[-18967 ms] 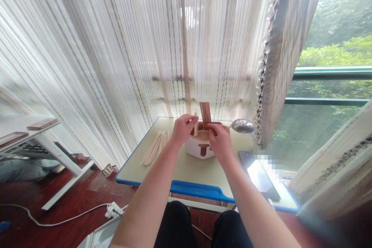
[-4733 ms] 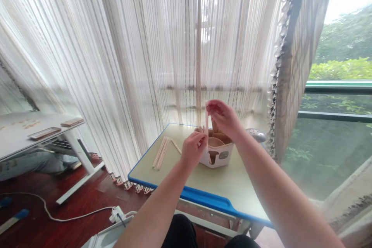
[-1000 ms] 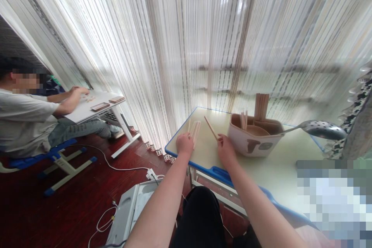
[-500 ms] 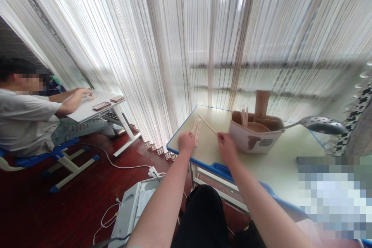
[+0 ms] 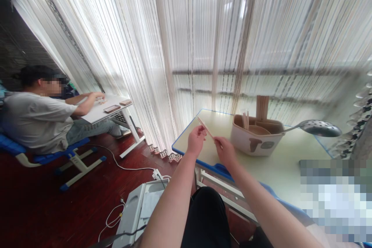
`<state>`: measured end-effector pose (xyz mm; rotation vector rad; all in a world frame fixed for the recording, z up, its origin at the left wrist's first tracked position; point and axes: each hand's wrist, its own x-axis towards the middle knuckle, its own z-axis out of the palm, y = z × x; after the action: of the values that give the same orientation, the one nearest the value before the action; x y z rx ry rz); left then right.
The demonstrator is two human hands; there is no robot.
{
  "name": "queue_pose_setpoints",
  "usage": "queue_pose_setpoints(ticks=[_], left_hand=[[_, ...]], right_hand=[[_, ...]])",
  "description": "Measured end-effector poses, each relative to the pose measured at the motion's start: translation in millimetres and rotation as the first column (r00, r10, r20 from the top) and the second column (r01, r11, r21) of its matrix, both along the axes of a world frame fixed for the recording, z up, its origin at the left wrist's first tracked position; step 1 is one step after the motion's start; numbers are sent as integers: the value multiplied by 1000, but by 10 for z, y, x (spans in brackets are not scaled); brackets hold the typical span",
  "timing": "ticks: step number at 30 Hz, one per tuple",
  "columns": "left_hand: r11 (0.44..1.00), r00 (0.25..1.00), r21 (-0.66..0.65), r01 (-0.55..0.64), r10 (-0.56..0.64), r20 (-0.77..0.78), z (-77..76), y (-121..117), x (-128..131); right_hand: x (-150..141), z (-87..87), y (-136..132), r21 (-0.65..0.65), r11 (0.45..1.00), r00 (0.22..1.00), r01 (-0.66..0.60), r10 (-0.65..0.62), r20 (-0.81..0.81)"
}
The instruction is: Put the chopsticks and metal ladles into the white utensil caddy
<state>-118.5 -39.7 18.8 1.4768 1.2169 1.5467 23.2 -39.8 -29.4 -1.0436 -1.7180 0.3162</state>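
Both my hands hold a thin wooden chopstick (image 5: 203,125) above the left part of a pale table with a blue rim (image 5: 216,168). My left hand (image 5: 196,140) pinches it near the middle and my right hand (image 5: 224,151) pinches its near end. To the right stands a white divided holder (image 5: 255,143) with several chopsticks (image 5: 245,120) in one compartment and taller brown sticks (image 5: 262,107) at its back. The loose pile of chopsticks seen earlier on the table is hidden behind my left hand.
A metal skimmer ladle (image 5: 318,128) sticks out to the right of the holder. String curtains (image 5: 186,38) hang behind the table. At the left another person (image 5: 37,112) sits at a white desk (image 5: 101,110). A power strip with cables (image 5: 157,173) and a grey box (image 5: 136,211) lie on the red floor.
My left hand has left the chopstick pile on the table and risen to join my right hand on the single chopstick, which is lifted a little higher. The view shifted slightly.
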Motion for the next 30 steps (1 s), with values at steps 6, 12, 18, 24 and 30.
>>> queue_pose_setpoints(ticks=[6,12,18,24,30], left_hand=[[986,990,118,-122,130,-61,299,-179,76],[984,999,180,11,-2,-53,746,-398,365],[976,987,147,159,-155,-41,986,-561,653],[965,989,220,146,-136,-59,1180,-566,860],[947,992,302,110,-84,-98,1372,-385,1055]], right_hand=[[35,225,-254,-18,1000,1000,-20,20,-9],[398,693,-572,-104,994,1000,25,-25,8],[824,1063,-899,-206,977,995,54,-35,92],[1081,1299,-895,-156,978,985,142,-123,125],[1184,1512,-625,-107,967,968,232,-219,119]])
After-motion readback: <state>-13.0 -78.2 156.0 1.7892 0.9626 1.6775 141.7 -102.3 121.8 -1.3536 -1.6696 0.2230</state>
